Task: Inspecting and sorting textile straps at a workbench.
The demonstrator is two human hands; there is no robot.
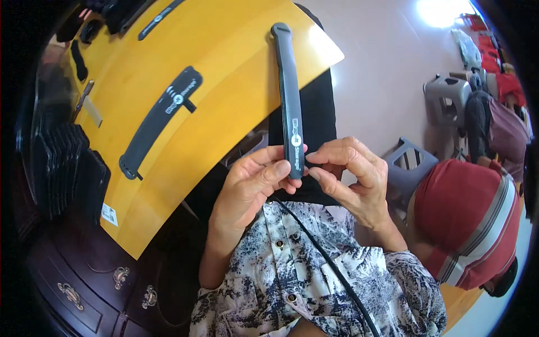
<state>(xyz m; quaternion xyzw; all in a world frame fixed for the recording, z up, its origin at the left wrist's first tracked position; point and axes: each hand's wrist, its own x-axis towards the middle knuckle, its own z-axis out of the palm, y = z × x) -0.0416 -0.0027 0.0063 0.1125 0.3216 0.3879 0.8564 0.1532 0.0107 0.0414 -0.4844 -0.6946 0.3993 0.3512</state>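
My left hand (252, 180) grips the near end of a long dark grey strap (289, 84) with a white print, its thumb on top and fingers beneath. The strap looks layered along its left side, and its rounded far end reaches over the yellow table. At the strap's right edge, my right hand (356, 174) has thumb and index finger drawn close together; whatever small dark bit is between them is too small to name. A similar dark strap (160, 121) lies flat on the table to the left, with a short black tab sticking out at either end.
The yellow table (224, 84) spans the upper left. Stacked black pieces (62, 168) stand by its left edge, near a thin tool (84, 98). Another strap (160, 19) lies farther back. At right sit a person in red (466, 219) and grey plastic stools (446, 98).
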